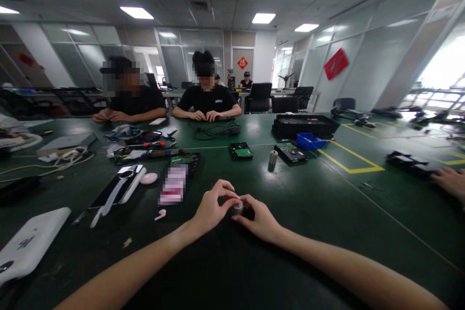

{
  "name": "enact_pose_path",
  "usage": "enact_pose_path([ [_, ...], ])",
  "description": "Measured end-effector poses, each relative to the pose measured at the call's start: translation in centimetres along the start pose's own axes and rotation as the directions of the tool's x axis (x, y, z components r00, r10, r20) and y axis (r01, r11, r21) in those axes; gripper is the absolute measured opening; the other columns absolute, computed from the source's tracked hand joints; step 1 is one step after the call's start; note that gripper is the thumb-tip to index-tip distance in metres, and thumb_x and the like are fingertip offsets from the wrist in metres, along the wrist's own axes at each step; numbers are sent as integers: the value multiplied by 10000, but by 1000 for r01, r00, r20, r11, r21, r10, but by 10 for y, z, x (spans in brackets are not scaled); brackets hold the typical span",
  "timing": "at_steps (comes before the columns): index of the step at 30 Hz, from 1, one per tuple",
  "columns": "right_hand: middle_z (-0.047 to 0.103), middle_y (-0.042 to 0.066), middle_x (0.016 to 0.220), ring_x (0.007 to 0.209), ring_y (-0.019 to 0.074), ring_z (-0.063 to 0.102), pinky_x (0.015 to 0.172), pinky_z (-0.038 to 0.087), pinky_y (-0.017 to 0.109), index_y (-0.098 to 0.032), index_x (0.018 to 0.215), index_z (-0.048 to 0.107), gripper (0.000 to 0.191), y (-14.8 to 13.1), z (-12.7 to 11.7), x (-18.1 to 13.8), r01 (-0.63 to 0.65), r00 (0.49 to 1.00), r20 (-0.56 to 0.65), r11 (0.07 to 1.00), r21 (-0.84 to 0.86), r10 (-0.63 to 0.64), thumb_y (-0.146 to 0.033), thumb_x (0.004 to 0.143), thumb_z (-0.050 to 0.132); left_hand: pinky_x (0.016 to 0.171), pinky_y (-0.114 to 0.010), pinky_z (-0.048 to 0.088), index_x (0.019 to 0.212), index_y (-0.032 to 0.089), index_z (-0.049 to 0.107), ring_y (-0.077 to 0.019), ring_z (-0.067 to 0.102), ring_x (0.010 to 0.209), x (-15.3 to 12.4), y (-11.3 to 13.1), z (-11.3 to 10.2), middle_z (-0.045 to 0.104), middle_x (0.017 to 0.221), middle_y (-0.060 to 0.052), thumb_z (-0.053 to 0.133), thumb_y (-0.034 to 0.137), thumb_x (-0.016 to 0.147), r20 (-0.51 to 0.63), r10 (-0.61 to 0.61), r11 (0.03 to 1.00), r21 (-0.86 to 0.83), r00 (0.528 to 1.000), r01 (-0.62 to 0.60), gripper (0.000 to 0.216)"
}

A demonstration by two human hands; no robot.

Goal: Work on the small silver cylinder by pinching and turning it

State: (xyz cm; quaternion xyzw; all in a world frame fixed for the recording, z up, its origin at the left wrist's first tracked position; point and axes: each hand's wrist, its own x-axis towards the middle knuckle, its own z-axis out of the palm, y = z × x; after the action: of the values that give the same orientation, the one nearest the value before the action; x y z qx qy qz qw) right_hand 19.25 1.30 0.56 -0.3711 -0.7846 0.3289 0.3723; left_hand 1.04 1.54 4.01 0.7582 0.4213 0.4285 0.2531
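A small silver metal cylinder (238, 208) stands upright between my hands, low in the middle of the view. Thumb and fingertips of my left hand (213, 207) close on its top edge. From the other side, my right hand (262, 218) curls its thumb and fingers around the lower side. The cylinder's base is partly hidden by my fingers. A similar cylinder (273, 157) stands alone farther off, beside a hard drive (291, 153) with a bare circuit board. Another hard drive (240, 150) lies left of it, green board facing up.
Left of my hands lie a pixelated phone (173, 185), a pink earbud (160, 214) and a white device (32, 240). Tools and cables clutter the back left. A blue tray (311, 141) touches a black case (304, 126). Two people sit opposite; another person's hand (450, 181) is at right.
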Motion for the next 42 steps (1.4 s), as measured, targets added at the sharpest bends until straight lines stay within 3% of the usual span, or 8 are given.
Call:
enact_pose_path([
  [10, 639, 40, 1009, 889, 184, 618, 817, 508, 336, -212, 1117, 540, 373, -1, 2, -2, 22, 999, 28, 1000, 3, -22, -242, 772, 675, 792, -297, 489, 942, 199, 591, -179, 670, 853, -4, 2, -4, 676, 993, -32, 623, 235, 835, 95, 16, 1000, 20, 995, -18, 117],
  [16, 517, 107, 1257, 1167, 228, 509, 1038, 387, 427, -211, 1326, 331, 658, -3, -3, -6, 207, 964, -184, 976, 62, -192, -98, 723, 568, 855, -361, 485, 1189, 212, 438, -215, 622, 977, -18, -17, 13, 580, 1196, -98, 783, 222, 674, 5, -38, 993, -115, 999, 38, 620],
  [20, 472, 111, 1344, 1265, 249, 435, 1081, 329, 455, -219, 1359, 321, 657, -3, -4, -9, 291, 956, -63, 955, 51, -288, -112, 750, 540, 882, -377, 480, 1204, 214, 383, -212, 638, 962, -24, -28, 22, 654, 1018, -54, 764, 195, 689, 88, -80, 977, -193, 993, 96, 642],
  [23, 558, 100, 1236, 1171, 248, 520, 1013, 397, 443, -221, 1262, 436, 505, -3, -4, -8, 286, 957, -59, 958, 33, -283, -139, 777, 547, 893, -365, 475, 1183, 220, 402, -208, 641, 965, -24, -28, 22, 668, 1001, -39, 742, 186, 711, 114, -90, 977, -181, 989, 110, 582],
  [27, 641, 54, 904, 896, 206, 624, 871, 473, 392, -205, 1065, 494, 236, -2, -10, -2, 230, 935, -292, 971, 61, -203, -192, 834, 538, 851, -336, 484, 1131, 210, 505, -200, 645, 904, -22, -25, 20, 676, 950, -25, 756, 241, 708, 120, -102, 987, -112, 988, 116, 492],
  [31, 656, 62, 1009, 994, 201, 616, 937, 445, 388, -210, 1098, 518, 259, -6, -13, 4, 169, 962, -226, 984, 55, -153, -232, 850, 585, 788, -305, 495, 1039, 202, 614, -197, 640, 875, -21, -22, 19, 682, 961, -27, 745, 279, 720, 143, -93, 991, -79, 985, 105, 353],
  [36, 683, 37, 854, 830, 188, 663, 843, 501, 369, -193, 840, 604, 101, -16, -10, 14, 111, 981, -165, 994, 19, -106, -263, 799, 664, 780, -300, 495, 1033, 195, 637, -198, 642, 861, -21, -19, 17, 694, 945, -24, 752, 285, 710, 136, -99, 992, -68, 986, 109, 354],
  [42, 716, 68, 878, 896, 210, 692, 858, 512, 384, -200, 765, 455, 230, 12, -58, 34, 89, 959, -279, 987, 131, -49, -320, 802, 647, 798, -300, 492, 1052, 213, 636, -191, 644, 867, -21, -20, 17, 695, 963, -19, 762, 281, 704, 134, -115, 991, -51, 984, 123, 377],
])
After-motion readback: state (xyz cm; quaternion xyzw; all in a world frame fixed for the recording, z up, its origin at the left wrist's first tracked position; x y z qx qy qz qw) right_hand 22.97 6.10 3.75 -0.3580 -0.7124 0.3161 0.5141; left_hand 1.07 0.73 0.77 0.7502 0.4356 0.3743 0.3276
